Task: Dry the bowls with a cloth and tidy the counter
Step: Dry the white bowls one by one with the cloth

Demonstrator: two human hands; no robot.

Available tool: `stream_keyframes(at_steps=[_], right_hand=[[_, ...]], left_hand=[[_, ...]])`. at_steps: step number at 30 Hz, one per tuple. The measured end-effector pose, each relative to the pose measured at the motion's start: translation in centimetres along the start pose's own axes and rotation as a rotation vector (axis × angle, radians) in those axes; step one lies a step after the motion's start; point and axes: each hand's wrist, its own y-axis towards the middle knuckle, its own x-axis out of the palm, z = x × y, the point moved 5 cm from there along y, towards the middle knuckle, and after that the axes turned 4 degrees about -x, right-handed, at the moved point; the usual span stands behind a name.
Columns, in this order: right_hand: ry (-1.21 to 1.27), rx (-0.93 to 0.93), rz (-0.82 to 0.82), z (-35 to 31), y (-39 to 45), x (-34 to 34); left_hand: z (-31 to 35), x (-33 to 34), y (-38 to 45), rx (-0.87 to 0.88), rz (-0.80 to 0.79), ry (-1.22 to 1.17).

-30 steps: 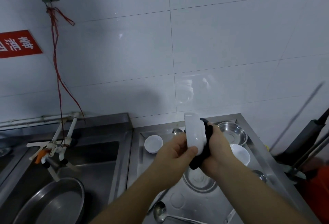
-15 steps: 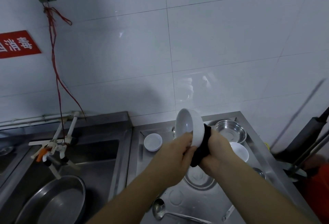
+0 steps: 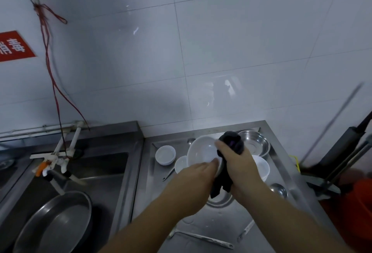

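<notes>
My left hand (image 3: 198,176) grips the near rim of a white bowl (image 3: 203,151), held above the steel counter (image 3: 153,196) with its inside facing me. My right hand (image 3: 236,160) holds a dark cloth (image 3: 232,142) and presses it against the bowl's right rim; the cloth's tail hangs below my wrist. On the counter are a small white dish (image 3: 165,154), a white bowl (image 3: 180,164) partly hidden behind my left hand, and another white bowl (image 3: 261,167) right of my right hand.
A steel bowl (image 3: 256,144) sits at the back right, a steel plate (image 3: 219,200) lies under my hands, and ladles (image 3: 201,237) lie near the front. Left is a sink (image 3: 96,172) with a large steel pan (image 3: 54,222) and taps (image 3: 58,162). Dark tool handles (image 3: 340,152) lean at right.
The bowl has turned from edge-on to showing its inside toward me. My right hand with the cloth moved from behind the bowl to its right rim. The view shifted slightly.
</notes>
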Motion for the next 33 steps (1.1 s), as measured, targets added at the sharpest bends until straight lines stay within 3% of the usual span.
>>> stream_keyframes(at_steps=[4, 7, 9, 12, 15, 21, 33], right_hand=[[-0.139, -0.020, 0.008, 0.8, 0.6, -3.6], [-0.099, 0.031, 0.028, 1.9, 1.6, -6.1], [-0.050, 0.066, 0.042, 2.7, 2.2, -7.3], [-0.009, 0.088, 0.091, 3.8, 2.2, -9.0], [0.027, 0.090, 0.139, 4.8, 2.2, -10.2], [0.072, 0.056, 0.261, 6.1, 1.2, -12.1], [0.112, 0.053, 0.605, 8.1, -2.1, -18.8]], left_hand=[[1.5, 1.1, 0.7, 0.075, 0.005, 0.096], [2.7, 2.2, 0.7, 0.010, 0.018, -0.010], [2.8, 2.7, 0.4, -0.128, 0.125, -0.121], [1.2, 3.7, 0.3, -0.475, 0.225, -0.423], [0.0, 5.3, 0.6, -0.699, 0.124, -0.804], [-1.0, 7.4, 1.5, -0.769, -0.049, -1.347], [1.7, 13.0, 3.8, -0.737, -0.359, -1.397]])
